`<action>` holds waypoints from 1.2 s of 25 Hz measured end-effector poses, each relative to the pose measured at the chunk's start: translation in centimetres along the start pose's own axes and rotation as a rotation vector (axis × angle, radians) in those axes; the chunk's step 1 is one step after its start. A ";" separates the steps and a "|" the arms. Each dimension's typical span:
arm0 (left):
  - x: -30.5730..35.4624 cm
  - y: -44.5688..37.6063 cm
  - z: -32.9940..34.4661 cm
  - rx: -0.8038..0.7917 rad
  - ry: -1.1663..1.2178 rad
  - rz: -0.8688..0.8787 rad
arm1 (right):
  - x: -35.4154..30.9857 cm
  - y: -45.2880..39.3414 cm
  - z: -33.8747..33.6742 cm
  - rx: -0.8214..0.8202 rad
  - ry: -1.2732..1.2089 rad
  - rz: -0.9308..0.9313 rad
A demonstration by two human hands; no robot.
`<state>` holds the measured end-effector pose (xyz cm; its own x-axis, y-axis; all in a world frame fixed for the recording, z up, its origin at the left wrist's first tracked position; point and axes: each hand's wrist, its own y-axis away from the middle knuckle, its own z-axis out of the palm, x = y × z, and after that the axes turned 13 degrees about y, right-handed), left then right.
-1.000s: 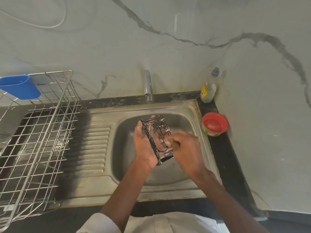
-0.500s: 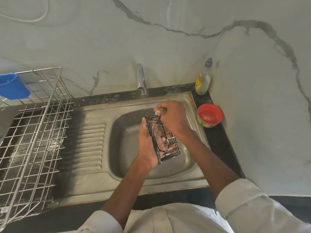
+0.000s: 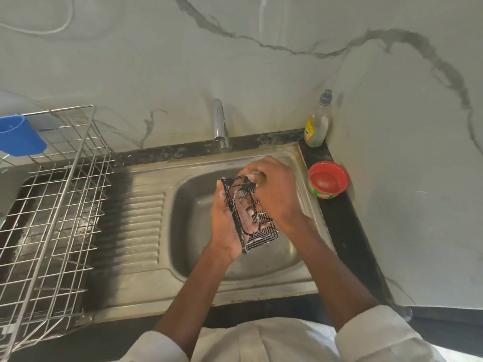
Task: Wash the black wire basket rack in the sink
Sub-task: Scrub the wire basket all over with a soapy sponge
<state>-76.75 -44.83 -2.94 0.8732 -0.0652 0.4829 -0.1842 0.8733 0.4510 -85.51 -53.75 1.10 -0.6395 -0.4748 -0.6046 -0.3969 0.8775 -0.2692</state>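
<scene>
Fingers of the left hand [image 3: 226, 222] are curling round the black basket [image 3: 248, 215], holding it tilted over the sink [image 3: 292, 259]; the right hand [image 3: 271, 190] is gripping its top. It looks light, stiff, soapy-slick, so the frame edges seem the safest hold.

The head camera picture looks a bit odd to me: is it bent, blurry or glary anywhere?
Head view: the wide lens bows the sink edges and the wire drying rack; the right hand is slightly smeared at the fingers near the black basket, which the left hand holds; soft light streaks show on the wall; the draining ribs lie in shadow.
</scene>
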 end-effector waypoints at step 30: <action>0.7 0.3 -0.4 0.422 0.434 0.236 | 0.9 9.9 -0.2 0.112 0.085 0.066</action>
<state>-75.99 -44.42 -2.81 0.8741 0.3837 0.2978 -0.4779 0.5695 0.6688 -90.14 -45.48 -1.98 -0.7172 -0.4155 -0.5594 -0.2789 0.9068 -0.3161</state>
